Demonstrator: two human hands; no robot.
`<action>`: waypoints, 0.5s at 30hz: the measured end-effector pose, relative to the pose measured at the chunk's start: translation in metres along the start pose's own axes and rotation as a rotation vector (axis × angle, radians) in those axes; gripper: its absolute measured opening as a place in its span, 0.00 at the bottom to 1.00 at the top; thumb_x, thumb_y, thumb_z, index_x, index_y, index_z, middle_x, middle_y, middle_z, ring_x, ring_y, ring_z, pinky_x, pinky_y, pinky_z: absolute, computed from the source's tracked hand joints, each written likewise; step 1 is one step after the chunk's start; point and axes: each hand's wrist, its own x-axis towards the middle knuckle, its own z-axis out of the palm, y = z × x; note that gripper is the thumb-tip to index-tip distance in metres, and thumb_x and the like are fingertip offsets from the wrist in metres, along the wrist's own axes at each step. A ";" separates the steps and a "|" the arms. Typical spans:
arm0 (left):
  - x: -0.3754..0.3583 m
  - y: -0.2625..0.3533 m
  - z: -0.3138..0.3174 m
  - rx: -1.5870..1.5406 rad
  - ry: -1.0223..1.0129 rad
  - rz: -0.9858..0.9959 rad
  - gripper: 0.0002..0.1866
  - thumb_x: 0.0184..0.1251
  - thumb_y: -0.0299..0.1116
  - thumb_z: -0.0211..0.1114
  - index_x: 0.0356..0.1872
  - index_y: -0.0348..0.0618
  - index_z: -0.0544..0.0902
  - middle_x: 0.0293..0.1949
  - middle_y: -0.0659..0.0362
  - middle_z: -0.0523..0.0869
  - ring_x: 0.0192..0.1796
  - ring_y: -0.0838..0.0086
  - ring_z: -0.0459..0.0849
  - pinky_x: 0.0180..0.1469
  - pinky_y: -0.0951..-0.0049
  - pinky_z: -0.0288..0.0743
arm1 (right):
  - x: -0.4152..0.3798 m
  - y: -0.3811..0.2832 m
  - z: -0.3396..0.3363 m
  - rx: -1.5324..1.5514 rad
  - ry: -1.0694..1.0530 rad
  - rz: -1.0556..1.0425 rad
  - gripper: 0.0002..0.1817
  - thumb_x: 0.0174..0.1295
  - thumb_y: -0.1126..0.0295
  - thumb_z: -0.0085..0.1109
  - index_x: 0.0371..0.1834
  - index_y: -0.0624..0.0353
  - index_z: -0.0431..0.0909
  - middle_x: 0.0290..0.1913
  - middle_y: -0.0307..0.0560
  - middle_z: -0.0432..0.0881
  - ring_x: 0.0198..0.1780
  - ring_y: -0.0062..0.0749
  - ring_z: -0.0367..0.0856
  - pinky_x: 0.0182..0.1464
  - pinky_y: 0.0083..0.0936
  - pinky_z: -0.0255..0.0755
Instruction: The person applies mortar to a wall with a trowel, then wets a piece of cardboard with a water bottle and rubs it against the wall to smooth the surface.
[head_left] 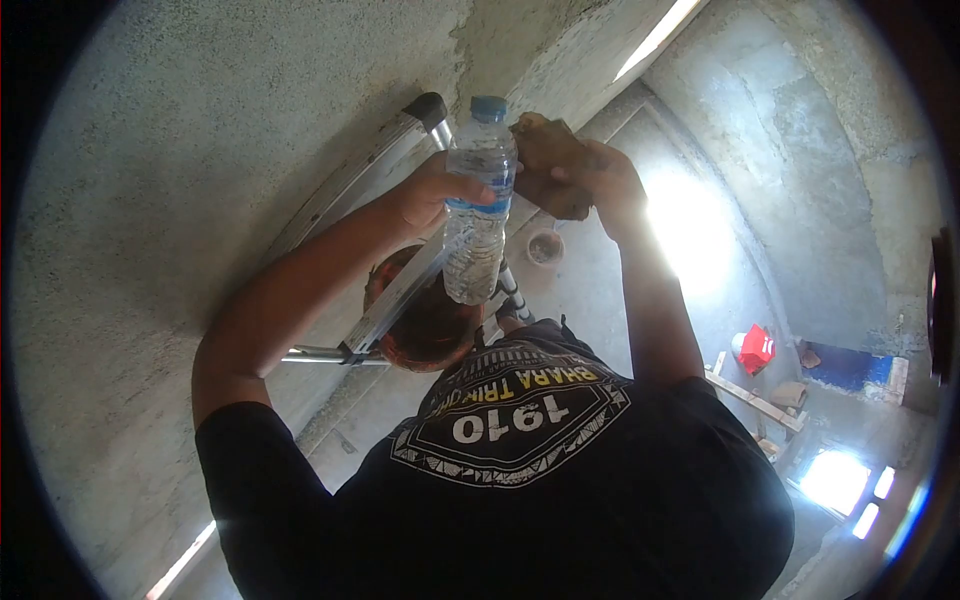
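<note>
My left hand (447,190) is closed around a clear plastic water bottle (474,268) with a blue cap and blue label. The bottle is upright, its cap on, with clear liquid inside. My right hand (608,187) grips a worn brown slab (552,150) with ragged edges. Its material is hard to tell; it could be a sponge or a stiff folded sheet. The slab is just right of the bottle's upper half. Below the bottle, a dark bucket with an orange rim (432,325) is partly hidden by a ladder rail (395,305).
The metal ladder's top end (428,108) leans near a rough grey plastered wall (250,120). Far below on the floor are a round pail (545,248), a red and white bag (756,349), and a wooden frame (755,402). Bright light glares at right.
</note>
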 end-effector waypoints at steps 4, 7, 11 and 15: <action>0.002 0.003 -0.001 -0.106 0.059 0.057 0.39 0.39 0.37 0.71 0.60 0.43 0.69 0.58 0.52 0.75 0.56 0.61 0.78 0.59 0.57 0.70 | 0.005 0.019 0.001 0.765 -0.041 0.107 0.27 0.60 0.62 0.60 0.58 0.67 0.67 0.54 0.51 0.76 0.53 0.35 0.76 0.56 0.34 0.69; 0.000 0.010 0.005 -0.188 0.099 0.106 0.36 0.42 0.35 0.70 0.59 0.40 0.70 0.54 0.53 0.77 0.55 0.63 0.77 0.59 0.60 0.69 | 0.000 0.030 0.018 1.069 -0.159 0.176 0.30 0.63 0.57 0.57 0.62 0.65 0.63 0.60 0.50 0.72 0.60 0.40 0.71 0.61 0.43 0.64; 0.000 0.010 0.001 -0.174 0.004 0.051 0.32 0.45 0.33 0.69 0.56 0.39 0.72 0.49 0.56 0.80 0.53 0.68 0.77 0.60 0.64 0.67 | -0.002 0.028 0.031 0.913 -0.133 0.166 0.29 0.63 0.59 0.56 0.62 0.64 0.64 0.59 0.49 0.73 0.60 0.39 0.71 0.61 0.43 0.64; 0.000 0.008 0.003 -0.014 -0.020 0.128 0.29 0.45 0.32 0.70 0.53 0.41 0.75 0.45 0.57 0.81 0.52 0.69 0.77 0.59 0.65 0.66 | 0.000 0.020 0.030 0.561 0.085 0.075 0.22 0.57 0.73 0.61 0.55 0.68 0.71 0.48 0.50 0.80 0.48 0.39 0.81 0.53 0.34 0.73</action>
